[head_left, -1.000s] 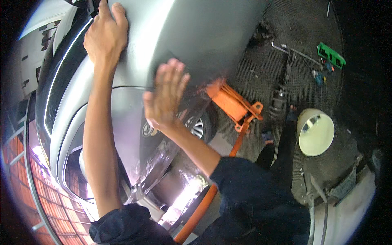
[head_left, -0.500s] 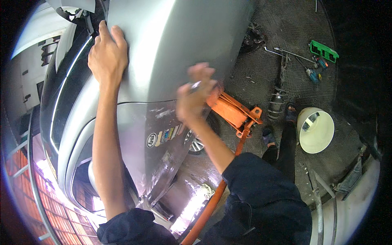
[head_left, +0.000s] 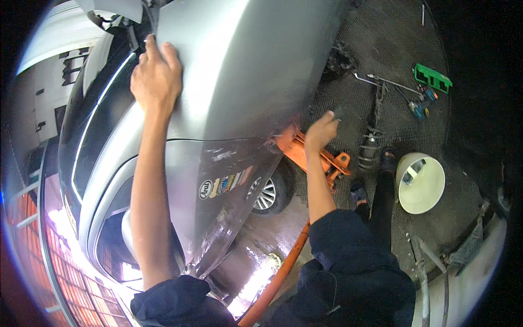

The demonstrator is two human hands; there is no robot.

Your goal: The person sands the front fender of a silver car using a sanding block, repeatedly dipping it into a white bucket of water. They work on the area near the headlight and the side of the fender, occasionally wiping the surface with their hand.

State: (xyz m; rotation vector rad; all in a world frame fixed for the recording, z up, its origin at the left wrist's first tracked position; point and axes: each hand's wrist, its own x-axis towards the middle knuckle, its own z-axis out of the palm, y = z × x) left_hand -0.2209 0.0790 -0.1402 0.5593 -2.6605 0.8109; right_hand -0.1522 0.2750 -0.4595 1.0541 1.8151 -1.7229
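My left hand point(head_left: 156, 79) lies on the upper edge of a silver car's front fender point(head_left: 229, 71), beside the windshield base, with its fingers stretched out. Lower and to the right, my right hand point(head_left: 321, 133) is in the air above the orange floor jack point(head_left: 311, 155), its fingers curled. A small dark thing point(head_left: 338, 114) shows at its fingertips, too unclear to name. The jack's head reaches under the car's side, and its long orange handle point(head_left: 278, 278) runs toward me. Stickers mark the grey front door point(head_left: 201, 229) below the fender.
A strut with a coil spring point(head_left: 370, 144) lies on the textured floor near my feet. Beyond it are a long metal wrench point(head_left: 395, 83), a teal cordless power tool point(head_left: 419, 109) and a green plastic tray point(head_left: 433, 78). A cream bucket point(head_left: 422, 185) stands to the right.
My right hand has moved right, from in front of the fender to above the jack, leaving the fender's lower part in view. My left hand stays on the fender; the view has shifted slightly.
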